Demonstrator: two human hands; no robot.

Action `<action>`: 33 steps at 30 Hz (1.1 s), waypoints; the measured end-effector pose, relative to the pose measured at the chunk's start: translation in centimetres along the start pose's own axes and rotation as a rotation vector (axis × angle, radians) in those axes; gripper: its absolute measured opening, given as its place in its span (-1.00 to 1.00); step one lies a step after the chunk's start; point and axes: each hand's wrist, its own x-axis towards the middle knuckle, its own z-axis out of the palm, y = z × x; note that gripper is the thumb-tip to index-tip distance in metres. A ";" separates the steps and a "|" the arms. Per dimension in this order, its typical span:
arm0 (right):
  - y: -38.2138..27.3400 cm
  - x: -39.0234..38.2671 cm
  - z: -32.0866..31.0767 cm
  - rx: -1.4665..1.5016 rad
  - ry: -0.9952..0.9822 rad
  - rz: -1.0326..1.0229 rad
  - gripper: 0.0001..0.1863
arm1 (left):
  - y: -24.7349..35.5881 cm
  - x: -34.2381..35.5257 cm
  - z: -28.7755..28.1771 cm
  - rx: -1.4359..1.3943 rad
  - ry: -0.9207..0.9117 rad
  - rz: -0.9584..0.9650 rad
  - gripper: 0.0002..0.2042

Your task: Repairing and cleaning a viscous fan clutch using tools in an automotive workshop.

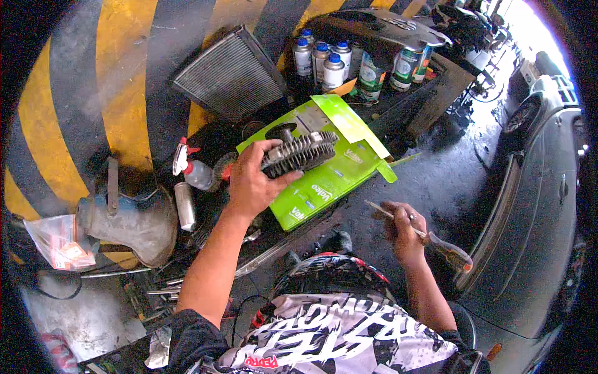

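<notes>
Near frame centre, the left hand grips a finned metal part above the green box. Right of centre, the right hand closes around a screwdriver-like tool; its tip is best angled clear of the left fingers.

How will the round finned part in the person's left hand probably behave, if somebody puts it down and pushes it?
The round finned part looks like metal, so it is probably stiff and rather heavy for its size. Its round outline suggests it could roll on edge. A stub projects from one face, so it might rock or tip if laid on that side.
</notes>
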 end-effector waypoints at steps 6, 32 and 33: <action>-2.0 0.1 0.9 0.011 -0.107 -0.052 -0.59 | -0.4 -1.3 -0.1 0.055 0.006 0.173 -0.35; -2.8 2.0 1.7 0.024 0.037 -0.109 -0.53 | -3.7 3.1 -2.2 -0.291 -0.145 -0.248 -0.44; -2.8 2.2 1.7 0.024 0.055 -0.136 -0.53 | -3.7 3.2 -2.2 -0.287 -0.155 -0.256 -0.45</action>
